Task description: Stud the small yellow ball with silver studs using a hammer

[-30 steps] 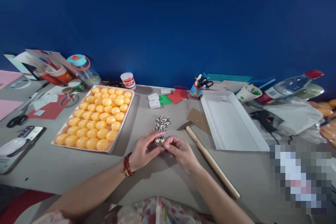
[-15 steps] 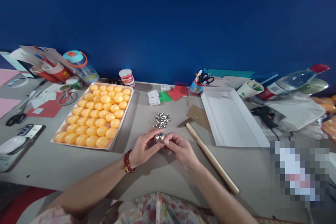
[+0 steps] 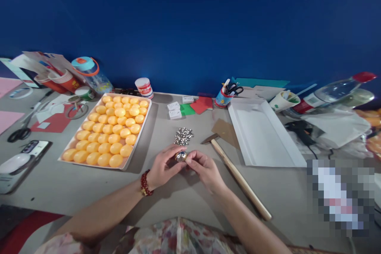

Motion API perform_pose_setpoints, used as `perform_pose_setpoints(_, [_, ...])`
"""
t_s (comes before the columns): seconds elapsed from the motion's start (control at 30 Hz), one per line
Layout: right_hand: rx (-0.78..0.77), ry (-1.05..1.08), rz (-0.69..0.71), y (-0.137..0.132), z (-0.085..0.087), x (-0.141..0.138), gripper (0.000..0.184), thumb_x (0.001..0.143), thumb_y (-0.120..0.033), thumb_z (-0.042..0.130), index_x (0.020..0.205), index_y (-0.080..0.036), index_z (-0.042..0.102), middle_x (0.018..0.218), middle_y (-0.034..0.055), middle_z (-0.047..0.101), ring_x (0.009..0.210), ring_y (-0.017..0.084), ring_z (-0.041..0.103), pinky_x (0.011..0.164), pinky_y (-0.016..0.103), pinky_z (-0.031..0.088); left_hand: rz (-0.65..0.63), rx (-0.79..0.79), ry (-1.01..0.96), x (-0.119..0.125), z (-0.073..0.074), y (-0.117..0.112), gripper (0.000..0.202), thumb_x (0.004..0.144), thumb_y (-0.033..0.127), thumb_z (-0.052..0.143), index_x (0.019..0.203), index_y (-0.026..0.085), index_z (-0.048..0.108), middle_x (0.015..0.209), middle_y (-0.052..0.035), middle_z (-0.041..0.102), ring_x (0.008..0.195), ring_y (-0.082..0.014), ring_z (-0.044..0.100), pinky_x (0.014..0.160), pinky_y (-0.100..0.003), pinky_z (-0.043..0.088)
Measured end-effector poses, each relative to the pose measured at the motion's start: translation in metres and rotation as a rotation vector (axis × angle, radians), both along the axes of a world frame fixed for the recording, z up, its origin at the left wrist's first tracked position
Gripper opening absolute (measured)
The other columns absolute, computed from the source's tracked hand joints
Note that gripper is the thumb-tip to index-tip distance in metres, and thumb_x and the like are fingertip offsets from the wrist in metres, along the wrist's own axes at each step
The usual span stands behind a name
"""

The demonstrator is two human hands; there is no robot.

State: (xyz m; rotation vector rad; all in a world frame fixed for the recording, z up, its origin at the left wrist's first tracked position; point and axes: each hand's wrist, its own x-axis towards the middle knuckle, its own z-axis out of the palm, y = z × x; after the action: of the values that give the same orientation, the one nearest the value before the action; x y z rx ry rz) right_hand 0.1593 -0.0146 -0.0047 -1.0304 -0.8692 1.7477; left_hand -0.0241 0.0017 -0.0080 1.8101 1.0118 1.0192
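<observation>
Between my hands, just above the table, is a small ball (image 3: 181, 156) with a shiny, silver-studded surface and orange-gold at its edge. My left hand (image 3: 165, 166) curls around its left side, thumb in front and fingers behind. Thumb and forefinger of my right hand (image 3: 204, 168) are pinched together at its right edge; anything tiny between them is hidden. A heap of small silver thumbtacks (image 3: 183, 136) lies right behind the ball. To the left, rows of orange table-tennis balls (image 3: 114, 139) fill a shallow white box (image 3: 137, 139).
A wooden-handled hammer (image 3: 241, 180) lies right of my hands, near an open white box lid (image 3: 264, 135). Small white boxes (image 3: 175, 114) and red paper (image 3: 201, 105) lie farther back. A pen cup (image 3: 223, 99), a white-lidded tub (image 3: 144, 88) and a bottle (image 3: 333, 91) stand along the wall.
Almost nothing differs. Both hands stay around the ball in the same place, with only a very slight shift of the view.
</observation>
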Motion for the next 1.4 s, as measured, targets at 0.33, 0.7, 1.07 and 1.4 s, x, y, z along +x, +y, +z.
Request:
perform_pose_setpoints(0.33, [-0.02, -0.009, -0.013, -0.0003, 0.0013, 0.0002, 0.027, 0.074, -0.042, 0.081, 0.077, -0.019, 0.066, 0.073, -0.0011, 0.064, 0.066, 0.013, 0.054, 0.066, 0.025, 0.04, -0.011, -0.002, 0.01, 0.0004, -0.001, -0.0007, 0.038, 0.087, 0.029, 0.066, 0.123, 0.021, 0.061, 0.121, -0.0108, 0.066, 0.109, -0.0234, 0.063, 0.093, -0.034, 0.052])
perform_pose_setpoints(0.7, [0.005, -0.002, -0.023, -0.001, 0.0058, -0.0014, 0.027, 0.075, -0.042, 0.079, 0.076, -0.019, 0.065, 0.072, -0.0014, 0.061, 0.066, 0.013, 0.052, 0.065, 0.024, 0.039, -0.039, 0.116, 0.005, -0.0017, -0.0054, 0.0003, 0.035, 0.089, 0.026, 0.063, 0.124, 0.022, 0.063, 0.117, -0.0118, 0.067, 0.111, -0.0239, 0.062, 0.094, -0.037, 0.052])
perform_pose_setpoints(1.07, [0.059, -0.058, -0.02, -0.0037, 0.0014, -0.002, 0.025, 0.08, -0.041, 0.076, 0.077, -0.019, 0.064, 0.072, -0.0012, 0.06, 0.068, 0.013, 0.051, 0.066, 0.024, 0.04, -0.021, 0.176, 0.041, -0.0018, -0.0065, -0.0023, 0.031, 0.089, 0.026, 0.063, 0.12, 0.019, 0.064, 0.114, -0.012, 0.067, 0.107, -0.0222, 0.064, 0.091, -0.035, 0.054])
perform_pose_setpoints(1.4, [0.069, -0.077, -0.027, -0.0048, 0.0013, -0.0014, 0.025, 0.08, -0.041, 0.075, 0.078, -0.019, 0.064, 0.074, -0.0006, 0.061, 0.069, 0.013, 0.053, 0.068, 0.025, 0.041, -0.013, 0.148, 0.03, 0.0006, -0.0031, -0.0045, 0.03, 0.089, 0.025, 0.063, 0.119, 0.02, 0.063, 0.114, -0.0117, 0.066, 0.105, -0.0215, 0.064, 0.089, -0.033, 0.054])
